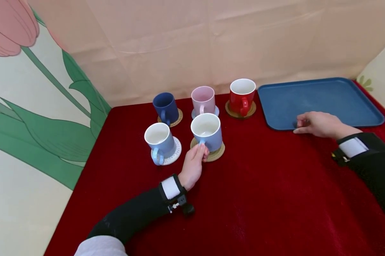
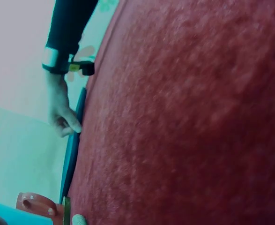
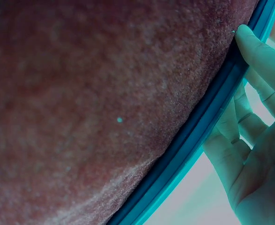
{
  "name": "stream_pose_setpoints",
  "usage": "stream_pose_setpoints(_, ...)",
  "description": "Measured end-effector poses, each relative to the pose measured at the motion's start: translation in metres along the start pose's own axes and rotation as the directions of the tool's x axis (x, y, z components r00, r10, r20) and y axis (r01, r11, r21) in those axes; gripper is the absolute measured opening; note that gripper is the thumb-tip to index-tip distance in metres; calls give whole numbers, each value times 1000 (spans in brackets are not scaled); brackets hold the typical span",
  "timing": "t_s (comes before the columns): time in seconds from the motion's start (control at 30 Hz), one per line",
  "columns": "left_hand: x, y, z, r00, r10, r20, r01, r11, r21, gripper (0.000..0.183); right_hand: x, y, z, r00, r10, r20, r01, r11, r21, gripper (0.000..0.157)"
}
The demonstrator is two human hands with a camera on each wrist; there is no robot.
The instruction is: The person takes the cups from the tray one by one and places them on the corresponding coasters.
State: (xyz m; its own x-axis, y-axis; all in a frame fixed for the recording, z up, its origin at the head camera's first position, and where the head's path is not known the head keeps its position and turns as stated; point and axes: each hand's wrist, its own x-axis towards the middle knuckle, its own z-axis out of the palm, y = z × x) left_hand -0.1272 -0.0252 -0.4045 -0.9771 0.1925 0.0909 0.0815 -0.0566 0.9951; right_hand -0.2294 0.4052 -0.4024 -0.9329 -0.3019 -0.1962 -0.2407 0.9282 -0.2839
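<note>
The left hand [image 1: 193, 164] pinches the handle of a light blue mug [image 1: 212, 137] with a white inside. This mug is upright over a tan coaster [image 1: 216, 153]; I cannot tell whether its base touches. In the right wrist view, the right hand [image 3: 254, 136] holds the near rim of a blue tray [image 3: 174, 161], thumb outside and fingers on the inner side. The head view shows the whole tray [image 1: 317, 101] flat on the cloth. Left of the held mug, a second light blue mug [image 1: 162, 144] stands on a white coaster [image 1: 176, 153].
Behind the light blue mugs stand a dark blue mug [image 1: 167, 108], a pink mug [image 1: 203, 97] and a red mug [image 1: 242, 96], each on a coaster. Red cloth [image 1: 259, 199] covers the table. A beige backdrop [image 1: 179, 46] rises behind.
</note>
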Motion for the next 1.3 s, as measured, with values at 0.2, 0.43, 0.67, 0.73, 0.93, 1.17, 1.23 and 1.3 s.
stream_pose_setpoints(0.2, -5, -2, 3, 999, -9, -32, 10, 1000, 16, 30, 1, 2, 3, 1000, -5, -8, 5, 1000, -8, 20)
stream_pose_setpoints(0.43, -7, -5, 8, 996, -34, -80, 37, 998, 42, 31, -2, 1, 3, 1000, -5, -6, 5, 1000, -5, 21)
stream_pose_setpoints(0.67, -9, -12, 9, 992, -51, -111, 60, 995, 80, 32, -2, 1, 3, 1000, -4, -6, 4, 1000, -8, 22)
stream_pose_setpoints(0.73, -10, -13, 10, 992, -40, -120, 51, 995, 87, 33, -1, 1, 3, 1000, -2, -9, 1, 1000, -8, 22)
stream_pose_setpoints(0.93, -10, -12, 10, 994, -53, -97, 60, 996, 71, 32, -2, 0, 3, 1000, 7, -13, -8, 1000, -6, 21)
stream_pose_setpoints(1.17, 6, -4, -24, 954, -164, 251, 163, 986, 23, 33, -2, -3, 1, 1000, 9, -4, -9, 1000, -9, 21)
stream_pose_setpoints(1.23, 12, -1, -36, 903, -203, 379, 197, 979, 55, 31, -2, -3, 1, 1000, 10, -4, -10, 1000, -9, 20)
stream_pose_setpoints(1.3, 17, 0, -44, 853, -216, 475, 195, 976, 93, 29, -2, -4, 1, 1000, 13, -3, -13, 1000, -8, 20)
